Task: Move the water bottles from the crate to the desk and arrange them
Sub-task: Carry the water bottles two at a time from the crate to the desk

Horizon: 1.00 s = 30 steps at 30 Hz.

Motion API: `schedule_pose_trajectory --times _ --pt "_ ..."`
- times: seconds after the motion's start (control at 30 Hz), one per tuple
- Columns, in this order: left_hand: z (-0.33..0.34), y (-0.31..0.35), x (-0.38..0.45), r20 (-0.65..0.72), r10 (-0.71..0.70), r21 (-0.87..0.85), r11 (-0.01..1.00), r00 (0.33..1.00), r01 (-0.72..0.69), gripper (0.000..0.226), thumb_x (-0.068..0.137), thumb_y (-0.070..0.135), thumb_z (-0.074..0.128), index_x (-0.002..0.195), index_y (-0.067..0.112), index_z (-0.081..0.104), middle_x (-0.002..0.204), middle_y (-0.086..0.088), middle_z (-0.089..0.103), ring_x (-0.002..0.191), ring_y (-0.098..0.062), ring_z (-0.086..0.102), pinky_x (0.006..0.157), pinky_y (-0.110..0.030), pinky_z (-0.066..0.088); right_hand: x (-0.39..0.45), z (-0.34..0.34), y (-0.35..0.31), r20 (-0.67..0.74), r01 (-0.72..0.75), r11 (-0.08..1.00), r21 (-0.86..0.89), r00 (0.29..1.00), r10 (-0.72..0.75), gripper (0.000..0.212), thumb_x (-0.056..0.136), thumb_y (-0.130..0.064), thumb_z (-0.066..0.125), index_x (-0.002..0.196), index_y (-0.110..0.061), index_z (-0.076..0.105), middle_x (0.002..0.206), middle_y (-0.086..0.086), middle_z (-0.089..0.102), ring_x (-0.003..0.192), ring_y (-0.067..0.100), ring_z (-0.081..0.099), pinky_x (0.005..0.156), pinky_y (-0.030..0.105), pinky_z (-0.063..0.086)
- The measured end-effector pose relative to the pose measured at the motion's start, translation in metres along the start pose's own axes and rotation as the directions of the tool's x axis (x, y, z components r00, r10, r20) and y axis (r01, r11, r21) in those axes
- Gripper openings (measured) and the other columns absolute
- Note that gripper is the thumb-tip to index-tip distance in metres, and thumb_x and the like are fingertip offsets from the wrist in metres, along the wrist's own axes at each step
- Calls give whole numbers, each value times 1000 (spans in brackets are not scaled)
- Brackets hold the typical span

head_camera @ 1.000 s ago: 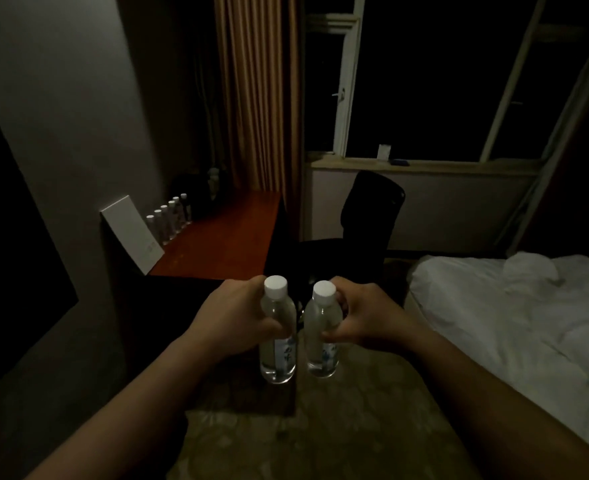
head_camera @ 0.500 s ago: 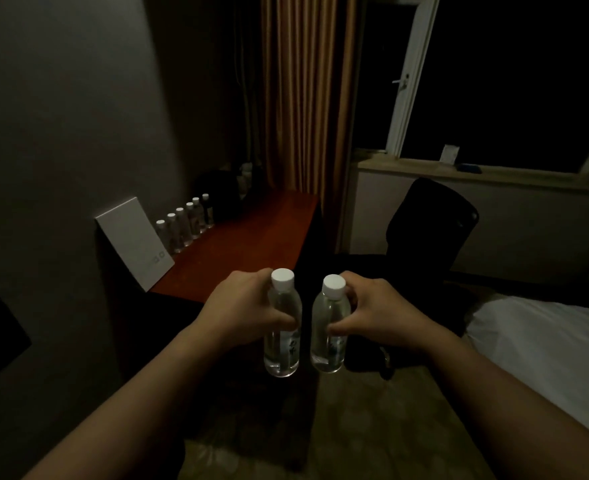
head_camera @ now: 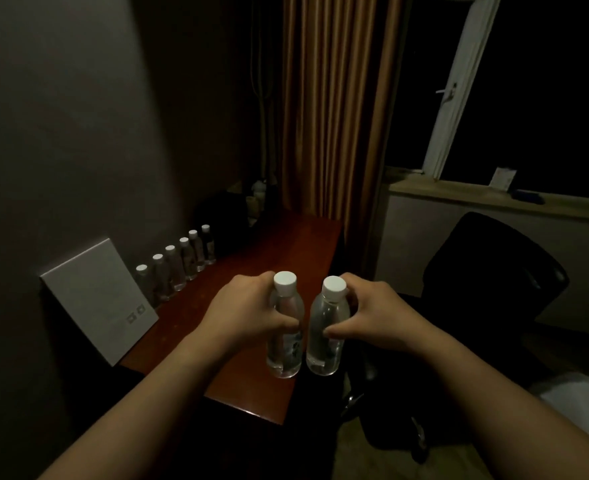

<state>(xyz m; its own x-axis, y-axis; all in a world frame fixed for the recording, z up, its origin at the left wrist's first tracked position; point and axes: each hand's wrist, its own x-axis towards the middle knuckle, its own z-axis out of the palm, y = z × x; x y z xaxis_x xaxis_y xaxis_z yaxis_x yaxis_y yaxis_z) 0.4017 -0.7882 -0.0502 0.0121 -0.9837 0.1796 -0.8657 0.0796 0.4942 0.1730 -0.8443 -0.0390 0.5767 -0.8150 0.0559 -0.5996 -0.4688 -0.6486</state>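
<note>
A: Bottles are the job, but start big. What takes up the most room?

B: Dim wall on the left, a long brown curtain [head_camera: 324, 105] in the middle, a dark window [head_camera: 528, 91] with a white frame on the right. Below the window sits a black chair [head_camera: 493, 271], and a corner of a white bed [head_camera: 584, 400] shows at the lower right edge.

A: And the bench?

B: The reddish wooden bench [head_camera: 279, 258] runs along the left wall toward the curtain. A white board [head_camera: 99, 299] leans against the wall at its near end. Just past the board, a row of six capped bottles [head_camera: 178, 265] stands upright along the wall, close together.

A: Where are the two being carried?

B: In the air over the near end of the bench, upright, side by side with a narrow gap between them. The left hand [head_camera: 244, 313] is curled around the left bottle [head_camera: 286, 330] just under its white cap; the right hand [head_camera: 376, 317] is wrapped around the right bottle [head_camera: 327, 334] the same way, thumb across the front.

A: Anything smaller?

B: A few dark items at the far end of the bench, too dim to identify, and a small white card [head_camera: 502, 176] on the windowsill.
</note>
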Motion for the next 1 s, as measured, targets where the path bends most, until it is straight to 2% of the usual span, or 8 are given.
schedule_pose_trajectory --times 0.23,0.43,0.6,0.73,0.9,1.0 --pt "18 -43 86 -81 -176 42 983 981 180 50 60 55 81 95 33 54 86 12 62 76 -6 61 67 -32 57 132 -1 53 121 88 996 -3 989 -87 58 67 -31 88 114 -35 53 107 -11 64 98 4 64 83 28 57" --pt "35 -76 163 -176 -375 94 914 910 394 56 57 64 76 101 34 57 89 13 65 81 -4 61 70 -30 55 263 -2 91 271 242 969 49 931 -246 63 66 -29 89 117 -34 53 112 -9 64 101 6 64 85 30 58" --pt "38 -90 210 -271 -564 68 797 780 600 59 54 67 74 99 32 57 92 11 67 86 -12 63 74 -35 55 359 -5 105 413 373 926 64 835 -365 66 67 -30 88 121 -33 52 114 -10 62 102 7 63 85 27 57" --pt "43 -99 222 -378 -685 -25 680 623 733 56 57 60 80 99 29 59 93 7 69 89 -16 64 75 -35 54 412 4 107 478 457 884 99 757 -445 64 68 -28 88 121 -32 52 113 -10 63 101 6 62 82 21 53" --pt "47 -122 223 -407 -776 -106 564 482 819 63 54 64 77 103 28 59 98 4 71 92 -18 66 78 -38 56 456 37 100 517 522 842 135 688 -509 67 67 -32 88 122 -34 51 115 -7 64 103 10 62 88 27 54" --pt "47 -141 221 -440 -805 -139 500 399 855 60 58 58 80 105 27 60 99 3 71 93 -20 66 78 -37 56 477 60 90 529 529 834 159 668 -524 67 66 -32 88 122 -34 52 113 -8 65 102 10 62 87 27 54"
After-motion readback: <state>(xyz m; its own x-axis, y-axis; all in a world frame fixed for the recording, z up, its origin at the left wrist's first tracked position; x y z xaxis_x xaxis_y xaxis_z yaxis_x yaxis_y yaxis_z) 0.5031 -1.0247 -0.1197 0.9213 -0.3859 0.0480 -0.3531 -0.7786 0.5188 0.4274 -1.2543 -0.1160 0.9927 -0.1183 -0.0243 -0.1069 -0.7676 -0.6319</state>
